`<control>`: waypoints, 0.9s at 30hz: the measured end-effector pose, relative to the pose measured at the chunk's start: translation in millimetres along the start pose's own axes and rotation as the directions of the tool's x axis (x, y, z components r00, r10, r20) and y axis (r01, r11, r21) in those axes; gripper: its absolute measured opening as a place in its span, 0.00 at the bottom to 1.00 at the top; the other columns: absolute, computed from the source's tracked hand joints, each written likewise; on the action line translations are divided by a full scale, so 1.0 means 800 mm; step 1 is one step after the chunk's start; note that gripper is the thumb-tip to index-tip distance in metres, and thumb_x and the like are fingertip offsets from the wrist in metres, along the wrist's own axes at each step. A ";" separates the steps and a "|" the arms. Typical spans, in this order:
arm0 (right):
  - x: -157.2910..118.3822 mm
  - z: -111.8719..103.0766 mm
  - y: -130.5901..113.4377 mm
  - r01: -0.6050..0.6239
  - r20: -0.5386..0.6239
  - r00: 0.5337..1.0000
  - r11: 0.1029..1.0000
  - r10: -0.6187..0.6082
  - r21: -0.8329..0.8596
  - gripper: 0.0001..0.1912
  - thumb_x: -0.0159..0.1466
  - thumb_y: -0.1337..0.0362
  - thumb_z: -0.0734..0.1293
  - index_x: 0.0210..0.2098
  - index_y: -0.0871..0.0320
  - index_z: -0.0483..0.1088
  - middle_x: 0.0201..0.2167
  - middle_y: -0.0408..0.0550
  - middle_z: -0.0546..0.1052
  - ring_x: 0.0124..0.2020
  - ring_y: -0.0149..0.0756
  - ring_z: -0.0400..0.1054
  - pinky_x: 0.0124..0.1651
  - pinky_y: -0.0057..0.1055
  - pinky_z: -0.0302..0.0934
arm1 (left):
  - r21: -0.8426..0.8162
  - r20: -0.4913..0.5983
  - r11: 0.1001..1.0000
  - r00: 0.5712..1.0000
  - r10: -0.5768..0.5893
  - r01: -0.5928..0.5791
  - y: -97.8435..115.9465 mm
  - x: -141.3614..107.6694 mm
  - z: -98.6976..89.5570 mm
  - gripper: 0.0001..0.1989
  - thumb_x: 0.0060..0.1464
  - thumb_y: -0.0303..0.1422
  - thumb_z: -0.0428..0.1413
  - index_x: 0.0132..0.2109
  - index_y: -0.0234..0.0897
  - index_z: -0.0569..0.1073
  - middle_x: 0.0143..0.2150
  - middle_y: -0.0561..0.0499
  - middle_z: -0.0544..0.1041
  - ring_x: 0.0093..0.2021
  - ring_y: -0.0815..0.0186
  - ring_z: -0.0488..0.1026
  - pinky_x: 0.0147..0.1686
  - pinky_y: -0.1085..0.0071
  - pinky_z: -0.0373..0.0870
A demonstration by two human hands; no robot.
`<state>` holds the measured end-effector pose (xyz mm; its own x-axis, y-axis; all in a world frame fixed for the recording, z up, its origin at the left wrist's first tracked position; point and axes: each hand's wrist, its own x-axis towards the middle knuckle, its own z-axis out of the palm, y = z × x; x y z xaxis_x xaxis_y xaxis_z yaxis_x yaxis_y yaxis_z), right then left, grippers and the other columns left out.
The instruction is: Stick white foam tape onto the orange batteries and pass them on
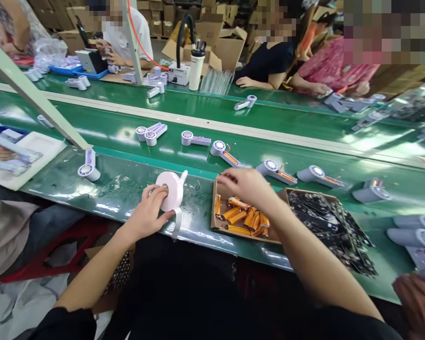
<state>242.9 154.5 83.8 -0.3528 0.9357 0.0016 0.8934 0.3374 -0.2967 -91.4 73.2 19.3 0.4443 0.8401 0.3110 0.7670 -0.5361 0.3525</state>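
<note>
A roll of white tape (pixel 173 191) is held in my left hand (pixel 148 210), fingers at its core, a loose strip hanging down from it. My right hand (pixel 248 186) is over a cardboard tray (pixel 214 222) of orange battery cells (pixel 235 216); its fingers are bent, and whatever they hold, if anything, is hidden. Right of that tray, black circuit boards with wires (pixel 326 222) lie in a heap. Beyond my hands, lilac fan bodies (pixel 219 148) stand in a row on the green belt, some with an orange cell in the handle.
A slanted metal post (pixel 38 94) rises at the left. A fan body (pixel 88 171) stands near its foot. Co-workers sit across the belt; another person's hand (pixel 416 302) is at the lower right, beside grey fan bodies (pixel 411 237). A white tray (pixel 46 156) lies left.
</note>
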 end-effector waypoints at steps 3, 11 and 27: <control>-0.081 0.018 -0.054 0.094 0.182 0.964 0.890 -0.193 0.446 0.23 0.69 0.44 0.71 0.48 0.57 0.80 0.28 0.46 0.82 0.28 0.36 0.74 0.35 0.30 0.63 | -0.065 -0.231 0.981 0.959 0.165 -0.184 0.032 0.003 0.015 0.22 0.61 0.28 0.59 0.61 0.41 0.67 0.58 0.42 0.77 0.65 0.47 0.68 0.70 0.39 0.61; -0.170 0.081 -0.099 0.375 0.275 0.768 0.753 -0.579 0.541 0.19 0.73 0.62 0.69 0.25 0.58 0.74 0.21 0.41 0.75 0.21 0.29 0.62 0.27 0.30 0.50 | -0.206 -0.377 0.932 0.903 0.206 -0.299 0.068 -0.002 0.044 0.21 0.61 0.22 0.60 0.57 0.45 0.69 0.50 0.48 0.82 0.56 0.55 0.77 0.65 0.44 0.68; -0.074 0.042 0.063 0.136 -0.235 0.970 0.937 -0.061 0.321 0.16 0.70 0.65 0.69 0.55 0.51 0.80 0.49 0.51 0.85 0.49 0.46 0.79 0.55 0.45 0.74 | -0.103 -0.300 0.975 0.941 0.159 -0.198 0.059 -0.024 0.053 0.22 0.58 0.19 0.56 0.58 0.38 0.70 0.52 0.42 0.79 0.63 0.49 0.68 0.62 0.47 0.70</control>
<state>299.3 112.7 36.8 -0.3312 0.9115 0.2436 0.7000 0.4106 -0.5843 -43.9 35.4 -7.4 0.4012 0.6801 0.6135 0.6121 -0.6974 0.3728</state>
